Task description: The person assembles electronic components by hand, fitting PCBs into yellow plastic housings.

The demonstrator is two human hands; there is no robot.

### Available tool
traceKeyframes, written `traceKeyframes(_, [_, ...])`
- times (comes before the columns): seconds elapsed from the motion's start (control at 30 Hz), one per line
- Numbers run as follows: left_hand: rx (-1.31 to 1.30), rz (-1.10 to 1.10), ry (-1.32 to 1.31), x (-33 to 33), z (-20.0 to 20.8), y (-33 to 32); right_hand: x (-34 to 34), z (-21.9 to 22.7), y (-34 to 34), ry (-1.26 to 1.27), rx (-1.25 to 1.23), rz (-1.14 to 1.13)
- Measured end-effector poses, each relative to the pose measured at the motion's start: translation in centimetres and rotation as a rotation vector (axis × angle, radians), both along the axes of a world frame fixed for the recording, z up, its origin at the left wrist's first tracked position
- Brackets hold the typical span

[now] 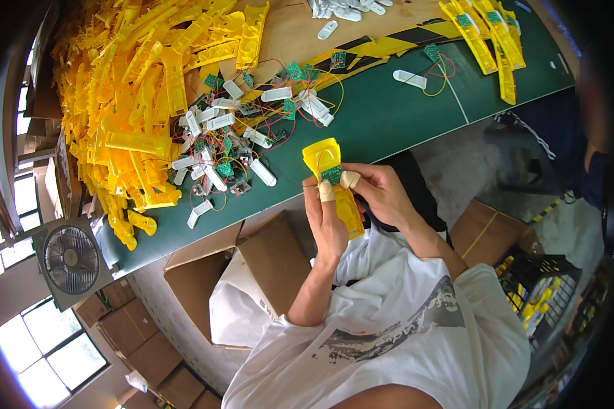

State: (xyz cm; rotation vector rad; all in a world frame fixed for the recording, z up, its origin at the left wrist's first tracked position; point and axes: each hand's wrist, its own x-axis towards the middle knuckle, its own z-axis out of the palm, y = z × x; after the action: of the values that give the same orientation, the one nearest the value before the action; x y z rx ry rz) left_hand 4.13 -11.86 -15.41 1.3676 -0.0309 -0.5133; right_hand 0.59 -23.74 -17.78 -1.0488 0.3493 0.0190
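Between my two hands is a yellow plastic shell [348, 213], held just off the front edge of the green table. A small green circuit board [331, 174] sits in its upper part. My left hand [325, 221] grips the shell's left side, its covered thumb on the board's lower edge. From the right, my right hand [382, 194] closes on the same shell, with its covered thumb beside the board. Both thumbs wear pale finger covers. The fingers behind the shell are hidden.
A large heap of yellow shells [136, 102] fills the table's left. White cases [221, 122] wired to green boards lie tangled beside it. Several yellow shells with boards [503, 48] rest at the far right. Below stand an open carton [273, 255] and a black crate [559, 269].
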Motion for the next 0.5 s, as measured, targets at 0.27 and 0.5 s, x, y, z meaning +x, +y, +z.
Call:
traceKeyframes(0.27, [0.013, 0.076, 0.011, -0.1, 0.1, -0.5, 0.1, 0.2, 0.6, -0.018, -0.004, -0.078])
traceKeyframes(0.5, [-0.035, -0.024, 0.027, 0.7, 0.4, -0.5, 0.0, 0.3, 0.0, -0.057, 0.057, -0.089])
